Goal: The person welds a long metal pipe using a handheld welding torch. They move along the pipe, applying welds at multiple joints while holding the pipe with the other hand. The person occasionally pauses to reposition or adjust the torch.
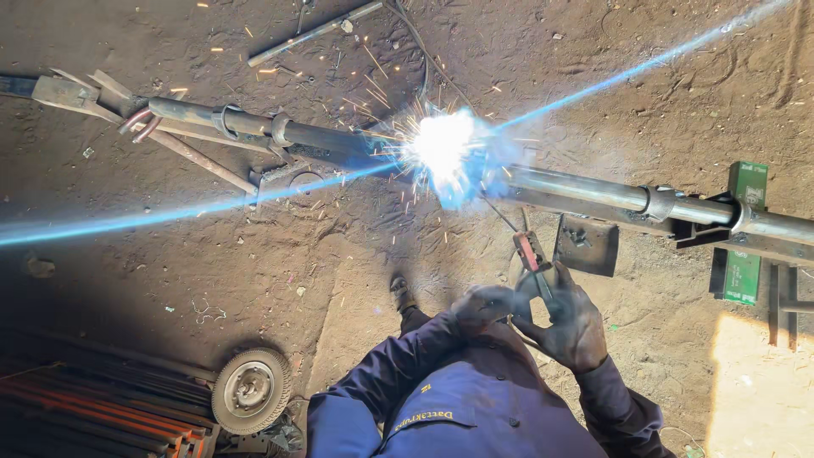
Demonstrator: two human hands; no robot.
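A long steel pipe assembly runs across the dirt floor from upper left to right. A white-blue welding arc burns on the pipe's middle and throws sparks all round. My right hand, in a dark glove, grips a red-handled electrode holder whose thin rod reaches up to the arc. My left hand, also gloved, is closed beside the right hand and touches it near the holder. I wear dark blue overalls, and one shoe shows below the pipe.
A small wheel lies at lower left beside a stack of orange and dark metal bars. A square steel plate hangs under the pipe. Green brackets stand at the right. A loose rod lies at the top.
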